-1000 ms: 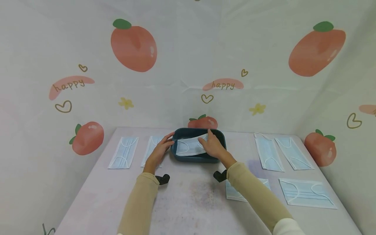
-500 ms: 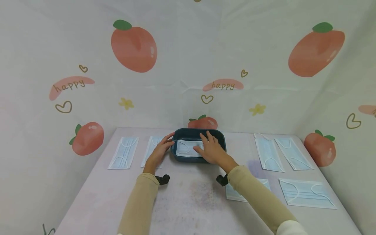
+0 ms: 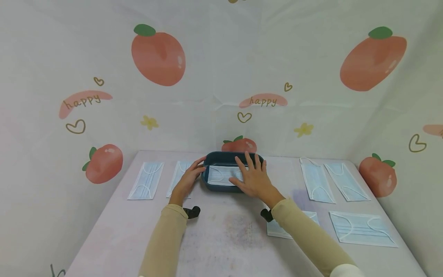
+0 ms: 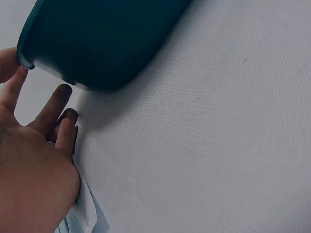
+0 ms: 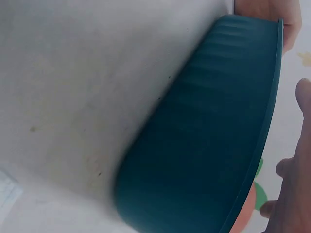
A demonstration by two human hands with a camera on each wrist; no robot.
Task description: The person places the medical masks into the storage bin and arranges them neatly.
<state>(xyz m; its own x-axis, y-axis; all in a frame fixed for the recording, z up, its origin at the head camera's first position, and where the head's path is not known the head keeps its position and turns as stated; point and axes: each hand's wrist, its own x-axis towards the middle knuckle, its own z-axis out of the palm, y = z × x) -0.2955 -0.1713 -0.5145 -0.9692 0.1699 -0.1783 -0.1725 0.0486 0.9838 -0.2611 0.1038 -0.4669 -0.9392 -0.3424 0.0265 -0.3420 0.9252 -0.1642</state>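
A dark teal plastic box [image 3: 219, 188] stands at the back middle of the table. In it lies a light blue disposable face mask [image 3: 218, 175], its right end hidden by my right hand. My left hand [image 3: 186, 184] holds the box's left rim, with thumb at the lip and other fingers along the outside, as the left wrist view shows the box wall [image 4: 104, 43] beside them. Over the box's right half, my right hand [image 3: 256, 180] spreads its fingers and holds nothing. The right wrist view has those fingers [image 5: 296, 170] apart from the box rim.
Two masks lie left of the box, one far left [image 3: 147, 181], another [image 3: 176, 175] partly behind my left hand. To the right are two upright masks [image 3: 316, 181], a sideways mask [image 3: 361, 227], and one [image 3: 277, 229] partly under my right sleeve. A printed cloth hangs behind.
My right hand has let go of the mask, which now lies flatter in the box. That hand has spread its fingers and drawn slightly right. My left hand stays at the rim.
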